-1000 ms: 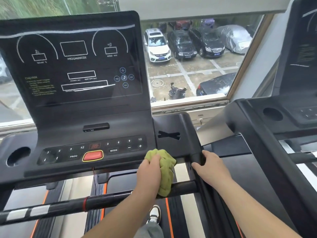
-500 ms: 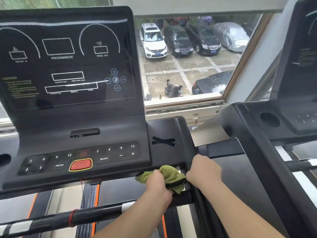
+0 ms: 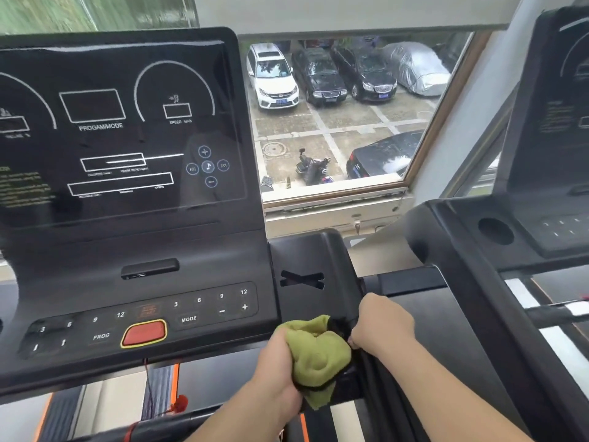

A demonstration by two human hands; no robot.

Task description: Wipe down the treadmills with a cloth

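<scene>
A black treadmill console (image 3: 137,244) with a dark screen and a red stop button (image 3: 145,333) fills the left of the view. My left hand (image 3: 274,368) grips a bunched green cloth (image 3: 318,352) and presses it against the console's lower right corner, beside the side handrail. My right hand (image 3: 382,323) is curled round that black side handrail (image 3: 379,374) just right of the cloth, nearly touching it.
A second treadmill (image 3: 497,250) stands close on the right, with a cup hole and its own screen. A horizontal front bar (image 3: 165,425) runs below the console. Behind is a window (image 3: 344,116) over parked cars.
My left hand carried the cloth from the front bar up and right to the console's corner by the handrail. My right hand slid slightly up the handrail. The view shifted right and closer.
</scene>
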